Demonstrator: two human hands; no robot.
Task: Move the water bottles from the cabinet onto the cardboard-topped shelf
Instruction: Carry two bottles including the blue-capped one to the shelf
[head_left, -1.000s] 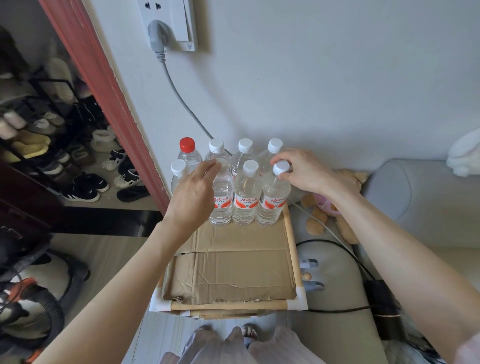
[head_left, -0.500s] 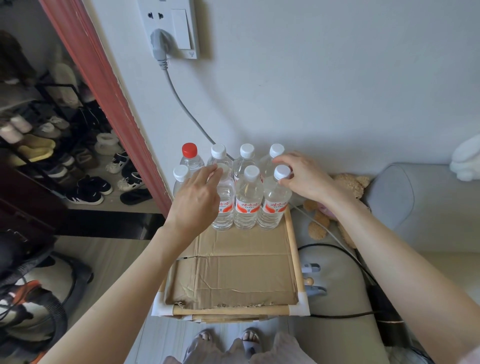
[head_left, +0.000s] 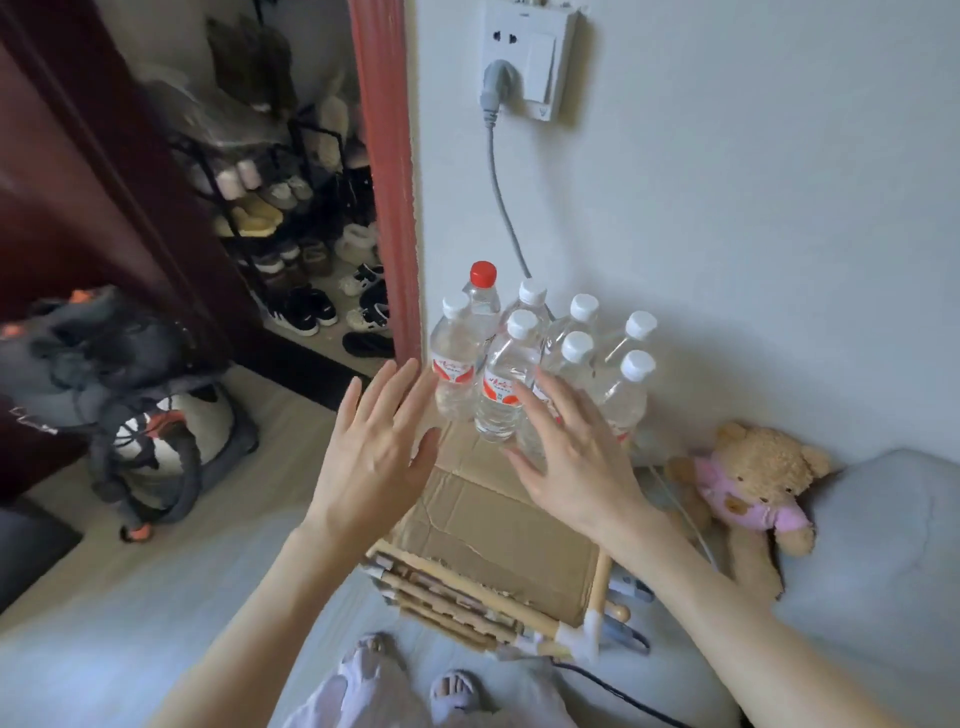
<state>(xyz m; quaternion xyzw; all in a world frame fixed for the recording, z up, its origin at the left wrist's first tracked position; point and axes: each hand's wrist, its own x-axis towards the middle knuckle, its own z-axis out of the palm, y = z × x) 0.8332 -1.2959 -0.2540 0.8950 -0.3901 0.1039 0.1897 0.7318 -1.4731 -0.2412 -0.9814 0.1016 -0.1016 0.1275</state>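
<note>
Fingers of the left hand are straight and spread, holding nothing, their tips just beside the front-left bottle without a clear touch. The right hand is likewise flat, its fingers splayed in front of the lower parts of the right-hand bottles; whether they press on the plastic cannot be told.

Eight water bottles stand upright in a tight cluster at the far end of the cardboard-topped shelf, against the white wall. Seven carry white caps and one, the red-capped bottle at the back left, has a red cap. Red-and-white labels show on the two front-left bottles.

One grey cable runs down from a wall socket behind the cluster. One teddy bear in a pink top sits to the right of the shelf, beside a grey cushion. To the left, past a red door frame, a shoe rack holds many pairs. Two slippered feet show at the bottom edge.
</note>
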